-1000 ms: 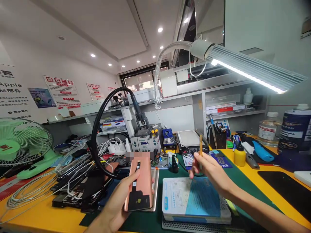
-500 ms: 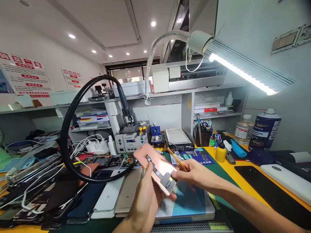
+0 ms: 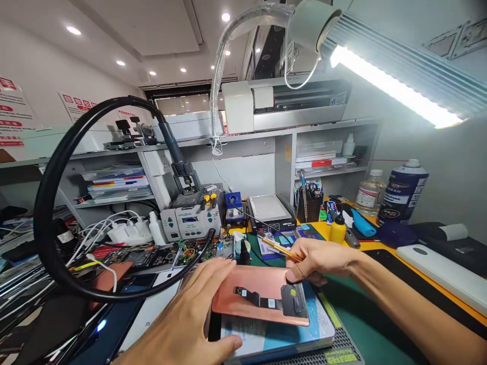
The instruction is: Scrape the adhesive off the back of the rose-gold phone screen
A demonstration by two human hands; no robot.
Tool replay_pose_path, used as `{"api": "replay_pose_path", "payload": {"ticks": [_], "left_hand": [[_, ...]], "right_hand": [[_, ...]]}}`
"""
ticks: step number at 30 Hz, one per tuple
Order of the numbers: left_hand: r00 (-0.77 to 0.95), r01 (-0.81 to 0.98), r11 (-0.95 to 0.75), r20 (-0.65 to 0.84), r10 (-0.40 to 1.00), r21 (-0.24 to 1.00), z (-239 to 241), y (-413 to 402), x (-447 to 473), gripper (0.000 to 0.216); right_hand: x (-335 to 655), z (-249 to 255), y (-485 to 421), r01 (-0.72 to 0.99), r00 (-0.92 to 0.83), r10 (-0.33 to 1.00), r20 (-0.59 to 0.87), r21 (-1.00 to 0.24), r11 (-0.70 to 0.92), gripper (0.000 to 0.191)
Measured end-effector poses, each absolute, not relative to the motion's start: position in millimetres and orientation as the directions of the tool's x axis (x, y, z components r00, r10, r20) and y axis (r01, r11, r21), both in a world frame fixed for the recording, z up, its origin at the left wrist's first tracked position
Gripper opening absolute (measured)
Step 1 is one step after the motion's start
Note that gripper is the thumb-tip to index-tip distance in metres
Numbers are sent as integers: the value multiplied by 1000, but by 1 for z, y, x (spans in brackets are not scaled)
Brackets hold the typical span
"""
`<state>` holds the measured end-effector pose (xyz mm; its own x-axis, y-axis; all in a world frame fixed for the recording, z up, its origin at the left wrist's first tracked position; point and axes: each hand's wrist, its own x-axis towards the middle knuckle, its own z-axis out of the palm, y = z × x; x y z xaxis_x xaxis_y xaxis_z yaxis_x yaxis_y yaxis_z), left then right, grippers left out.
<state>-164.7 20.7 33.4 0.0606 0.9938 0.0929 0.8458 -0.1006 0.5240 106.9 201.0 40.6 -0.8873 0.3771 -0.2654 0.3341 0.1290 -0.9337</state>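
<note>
A copper-coloured phone screen (image 3: 247,284), its back facing up with a black flex cable (image 3: 251,297) across it, lies tilted over a stack of books or boxes (image 3: 281,339). My right hand (image 3: 315,261) has its thumb on the far right corner of that screen. Between its fingers is a slim gold pen-like tool (image 3: 279,248), pointing left. At the screen's left end, my left hand (image 3: 190,309) is spread open, thumb and fingers wide apart. Its fingertips are by the far left corner; whether they touch it I cannot tell.
Phones and parts (image 3: 140,314) crowd the left side, under a thick black hose (image 3: 41,223). Behind stand a soldering station (image 3: 192,218) and a flat heating plate (image 3: 270,209). A yellow bottle (image 3: 337,230), a spray can (image 3: 403,190) and a white phone-like slab (image 3: 441,274) are right.
The screen has come down from my left hand and turned more level. My left hand has opened and let go of it. My right hand keeps the gold tool. The view has shifted.
</note>
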Motion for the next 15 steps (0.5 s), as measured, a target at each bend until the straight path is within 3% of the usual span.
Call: {"api": "replay_pose_path", "payload": {"ticks": [4, 10, 15], "left_hand": [[141, 878, -140, 32, 990, 457, 33, 35, -158, 85], [246, 760, -376, 302, 921, 529, 22, 46, -156, 76], [271, 734, -452, 391, 880, 507, 17, 52, -157, 71]], "right_hand": [[106, 39, 203, 384, -881, 367, -298, -904, 188, 35], [107, 37, 206, 437, -872, 344, -347, -870, 230, 28], [110, 39, 210, 458, -857, 381, -346, -851, 256, 28]]}}
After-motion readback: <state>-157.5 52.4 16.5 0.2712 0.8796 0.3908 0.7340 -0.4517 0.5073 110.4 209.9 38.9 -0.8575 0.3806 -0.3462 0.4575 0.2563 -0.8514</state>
